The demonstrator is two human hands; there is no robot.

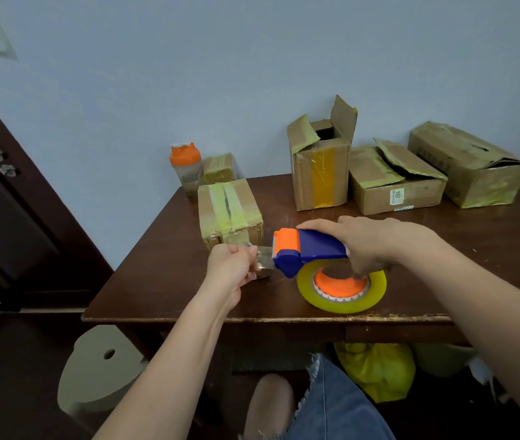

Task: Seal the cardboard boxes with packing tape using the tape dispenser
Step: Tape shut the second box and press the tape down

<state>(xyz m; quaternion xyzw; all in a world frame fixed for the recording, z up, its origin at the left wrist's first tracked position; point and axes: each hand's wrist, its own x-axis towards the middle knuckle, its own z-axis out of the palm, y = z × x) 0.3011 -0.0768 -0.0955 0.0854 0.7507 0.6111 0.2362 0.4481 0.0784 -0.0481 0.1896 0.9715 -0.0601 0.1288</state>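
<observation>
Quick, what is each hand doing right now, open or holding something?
Left hand: closed, pinching the loose end of the tape.
Right hand: closed, gripping the tape dispenser by its blue handle.

Blue tape dispenser with orange roller, yellowish tape roll on orange hub, brown cardboard boxes striped with yellow-green tape, dark brown desk, orange-lidded bottle

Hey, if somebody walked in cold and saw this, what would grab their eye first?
Probably the blue-and-orange tape dispenser at the table's front edge, gripped by the right hand while the left hand pinches the clear tape end pulled from it. Next, the tall cardboard box behind, its flaps standing open, and the orange-lidded bottle at the far left corner.
</observation>
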